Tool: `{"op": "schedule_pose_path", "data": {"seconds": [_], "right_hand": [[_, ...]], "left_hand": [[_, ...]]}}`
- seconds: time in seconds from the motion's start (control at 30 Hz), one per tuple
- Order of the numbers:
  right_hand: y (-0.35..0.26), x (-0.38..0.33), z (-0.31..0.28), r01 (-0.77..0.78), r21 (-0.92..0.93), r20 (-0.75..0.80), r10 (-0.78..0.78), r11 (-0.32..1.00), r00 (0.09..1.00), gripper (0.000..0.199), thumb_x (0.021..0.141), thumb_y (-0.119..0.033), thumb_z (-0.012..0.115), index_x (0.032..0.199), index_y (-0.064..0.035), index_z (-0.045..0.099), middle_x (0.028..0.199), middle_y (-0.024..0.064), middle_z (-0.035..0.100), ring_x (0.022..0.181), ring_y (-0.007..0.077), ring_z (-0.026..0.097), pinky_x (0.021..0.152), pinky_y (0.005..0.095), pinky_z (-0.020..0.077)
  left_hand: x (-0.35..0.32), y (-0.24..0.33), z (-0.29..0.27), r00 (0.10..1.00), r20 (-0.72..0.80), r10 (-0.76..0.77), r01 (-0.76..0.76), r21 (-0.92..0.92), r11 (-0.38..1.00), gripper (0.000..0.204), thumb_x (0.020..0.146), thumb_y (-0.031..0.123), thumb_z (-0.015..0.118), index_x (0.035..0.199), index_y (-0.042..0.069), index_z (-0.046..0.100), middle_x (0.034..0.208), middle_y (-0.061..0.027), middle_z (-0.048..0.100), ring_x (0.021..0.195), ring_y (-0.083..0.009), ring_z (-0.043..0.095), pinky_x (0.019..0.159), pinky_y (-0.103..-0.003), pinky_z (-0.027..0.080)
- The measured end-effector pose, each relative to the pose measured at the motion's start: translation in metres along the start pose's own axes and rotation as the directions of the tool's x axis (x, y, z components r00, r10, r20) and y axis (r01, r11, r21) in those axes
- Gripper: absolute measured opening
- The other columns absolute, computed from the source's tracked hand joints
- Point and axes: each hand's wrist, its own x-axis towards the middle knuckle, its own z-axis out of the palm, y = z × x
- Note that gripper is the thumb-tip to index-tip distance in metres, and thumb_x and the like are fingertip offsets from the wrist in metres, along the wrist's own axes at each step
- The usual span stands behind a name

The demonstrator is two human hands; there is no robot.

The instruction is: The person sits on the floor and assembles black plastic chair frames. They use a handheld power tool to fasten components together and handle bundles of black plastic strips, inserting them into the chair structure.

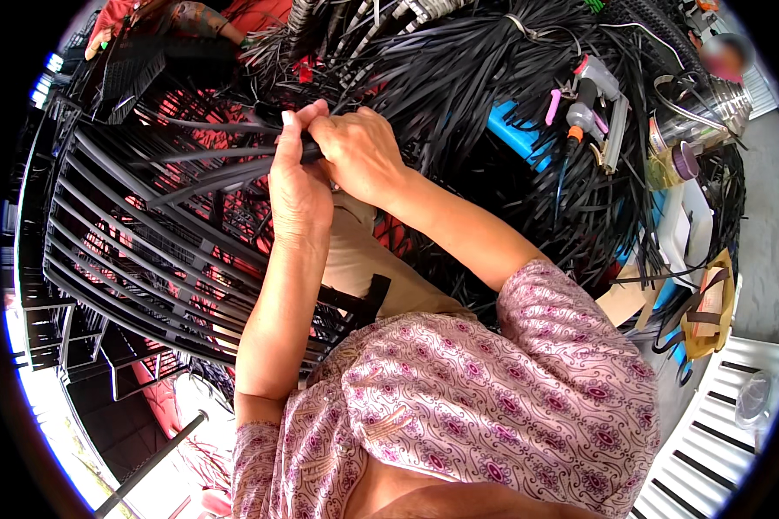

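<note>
Black strips [225, 156] pinched by crowded left hand [296, 186], right hand [359, 151].

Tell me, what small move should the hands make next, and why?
Probably pull the black strip snug. Both the left hand and the right hand pinch it together at the edge of the woven black basket, and it appears to bow loosely toward the weave.

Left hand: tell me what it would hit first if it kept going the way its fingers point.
The left hand points up and away; just past its fingertips lie the black strips, probably met first, though depth is unclear.
</note>
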Motion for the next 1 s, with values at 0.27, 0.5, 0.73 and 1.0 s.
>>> {"op": "schedule_pose_path", "data": {"seconds": [0.27,0.5,0.73,1.0], "right_hand": [[0.035,-0.042,-0.038,-0.147,0.388,-0.509,0.344,0.91,0.789,0.042,0.081,-0.009,0.065,0.12,-0.0024,0.055,0.115,0.0134,0.058,0.109,0.0274,0.055,0.097,0.039,0.0428],[0.142,-0.082,-0.049,-0.248,0.866,-0.308,0.853,0.435,0.422,0.03,0.092,-0.007,0.056,0.118,0.0066,0.055,0.104,0.0128,0.063,0.09,0.0196,0.064,0.08,0.0307,0.0527],[0.163,-0.053,-0.054,-0.233,0.931,-0.176,0.905,0.28,0.386,0.028,0.094,-0.013,0.055,0.115,0.0057,0.057,0.101,0.0166,0.065,0.082,0.023,0.067,0.074,0.033,0.0562],[0.184,0.002,-0.049,-0.132,0.99,0.086,0.932,-0.042,0.352,0.063,0.094,-0.037,0.056,0.131,0.0107,0.041,0.126,0.0275,0.05,0.108,0.0368,0.058,0.095,0.0425,0.0498]], "left_hand": [[0.035,0.039,0.009,0.975,0.215,0.056,-0.019,-0.174,0.985,0.035,0.103,0.035,0.041,0.083,0.007,0.05,0.116,-0.0219,0.062,0.125,-0.0337,0.049,0.112,-0.046,0.029],[0.062,0.095,0.074,0.913,0.383,0.136,-0.039,-0.25,0.967,0.029,0.098,0.031,0.054,0.084,0.006,0.054,0.085,-0.0095,0.061,0.093,-0.0254,0.06,0.094,-0.038,0.043],[0.069,0.115,0.117,0.901,0.419,0.113,0.008,-0.275,0.961,0.037,0.104,0.029,0.041,0.075,0.007,0.047,0.079,-0.0109,0.055,0.082,-0.0242,0.052,0.094,-0.039,0.044],[0.077,0.124,0.134,0.916,0.398,0.053,0.082,-0.314,0.946,0.039,0.103,0.032,0.041,0.075,0.006,0.048,0.08,-0.0134,0.057,0.089,-0.0271,0.055,0.097,-0.041,0.043]]}}
